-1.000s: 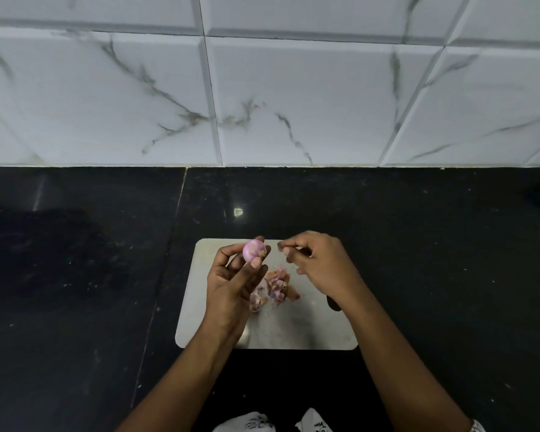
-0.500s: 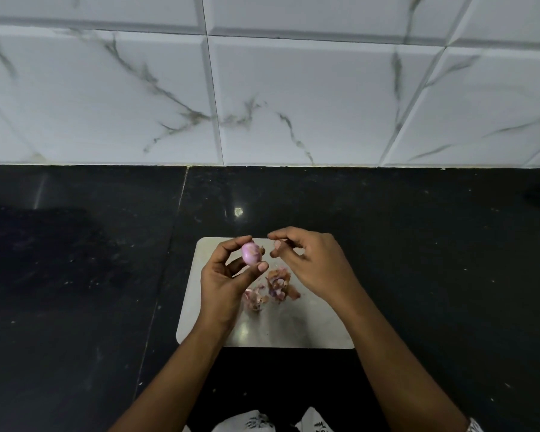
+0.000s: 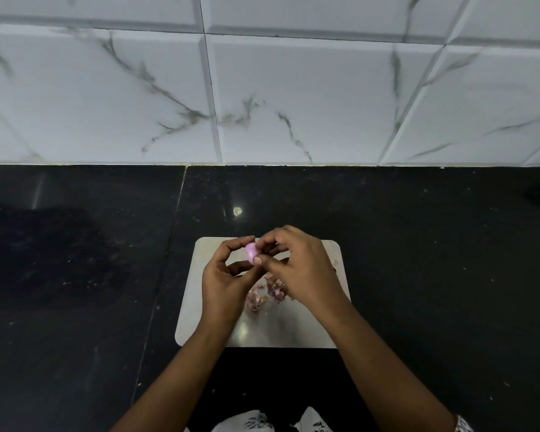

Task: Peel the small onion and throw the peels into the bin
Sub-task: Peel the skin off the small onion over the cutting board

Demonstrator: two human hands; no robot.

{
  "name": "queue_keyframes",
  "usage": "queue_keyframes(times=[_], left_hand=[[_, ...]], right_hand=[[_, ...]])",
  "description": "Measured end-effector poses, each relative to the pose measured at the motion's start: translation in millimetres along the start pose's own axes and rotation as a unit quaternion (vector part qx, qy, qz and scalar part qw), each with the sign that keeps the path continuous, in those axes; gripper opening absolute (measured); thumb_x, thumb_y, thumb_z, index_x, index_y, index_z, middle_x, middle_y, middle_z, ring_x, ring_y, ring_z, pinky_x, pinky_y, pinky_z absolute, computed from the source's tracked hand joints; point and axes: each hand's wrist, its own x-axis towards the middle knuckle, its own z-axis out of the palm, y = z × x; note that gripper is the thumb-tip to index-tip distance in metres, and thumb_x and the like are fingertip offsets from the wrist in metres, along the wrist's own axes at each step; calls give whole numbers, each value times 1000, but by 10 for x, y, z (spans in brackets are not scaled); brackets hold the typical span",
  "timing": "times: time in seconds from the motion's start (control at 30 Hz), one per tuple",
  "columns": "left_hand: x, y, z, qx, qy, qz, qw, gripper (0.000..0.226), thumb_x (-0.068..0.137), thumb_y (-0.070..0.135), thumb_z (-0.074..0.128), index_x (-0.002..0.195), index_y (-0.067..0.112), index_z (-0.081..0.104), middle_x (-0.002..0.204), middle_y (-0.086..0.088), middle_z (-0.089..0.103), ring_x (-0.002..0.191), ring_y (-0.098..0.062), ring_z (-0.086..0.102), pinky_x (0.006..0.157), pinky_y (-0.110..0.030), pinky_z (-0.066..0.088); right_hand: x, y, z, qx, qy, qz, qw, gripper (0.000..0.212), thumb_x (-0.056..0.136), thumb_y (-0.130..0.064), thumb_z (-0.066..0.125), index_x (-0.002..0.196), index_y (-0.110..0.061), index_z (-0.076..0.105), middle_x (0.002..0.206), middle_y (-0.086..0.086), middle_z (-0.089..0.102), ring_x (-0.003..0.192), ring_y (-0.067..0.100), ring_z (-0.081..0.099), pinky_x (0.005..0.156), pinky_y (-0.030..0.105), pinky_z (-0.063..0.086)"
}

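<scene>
Since half a second ago, my right hand [image 3: 300, 269] has closed in, and its curled fingertips now pinch the one small pink onion [image 3: 250, 251]. My left hand [image 3: 228, 275] grips that onion between forefinger and thumb, above the far edge of the single rounded-corner steel board [image 3: 190, 319]. One loose heap of pinkish-brown peels [image 3: 256, 299] lies mid-board beneath both hands. Black stone counter [image 3: 434, 260] spreads wide on either side; white marbled tile wall [image 3: 293, 88] bounds it behind.

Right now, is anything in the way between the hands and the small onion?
Nothing visible: the left hand holds the small onion and the right hand pinches at it, above the peels.
</scene>
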Motion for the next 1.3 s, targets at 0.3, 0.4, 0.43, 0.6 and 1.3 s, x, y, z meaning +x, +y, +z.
queue_keyframes(times=[0.3, 0.4, 0.43, 0.6, 1.3], left_hand=[[26, 96, -85, -65, -65, -5, 996, 44, 78, -8, 63, 116, 15, 62, 113, 10, 70, 102, -10, 68, 78, -22, 55], [43, 93, -104, -78, -50, -8, 996, 40, 74, -2, 67, 109, 16, 65, 106, 9, 72, 101, -12, 68, 76, -23, 56], [50, 88, -106, -78, -45, -8, 996, 38, 72, 3, 68, 108, 16, 66, 106, 7, 73, 100, -14, 69, 75, -24, 56], [48, 83, -35, -118, -20, -35, 992, 34, 70, 11, 67, 103, 18, 67, 94, 2, 76, 88, -18, 72, 67, -23, 56], [-13, 30, 122, -284, 19, -202, 937, 25, 89, 23, 50, 108, 15, 65, 98, 2, 75, 86, -16, 73, 60, -18, 55]], right_hand=[[47, -16, -89, -26, 2, -2, 1000, 12, 78, -21, 72, 88, -18, 68, 89, -7, 64, 82, 2, 57, 70, 7, 43], [54, -17, -113, -21, -9, -6, 1000, 10, 79, -20, 71, 88, -16, 68, 90, -5, 65, 83, 5, 59, 73, 12, 47], [55, -21, -120, -17, -15, -7, 1000, 10, 79, -20, 71, 88, -16, 68, 90, -4, 65, 83, 5, 59, 74, 15, 48], [97, -16, -130, -14, -35, -13, 999, 7, 85, -23, 64, 90, -18, 65, 90, -8, 60, 84, 5, 57, 73, 16, 49], [23, 261, -165, 144, 54, 49, 987, 24, 81, -2, 64, 85, -24, 57, 87, -6, 63, 80, 4, 62, 66, 15, 52]])
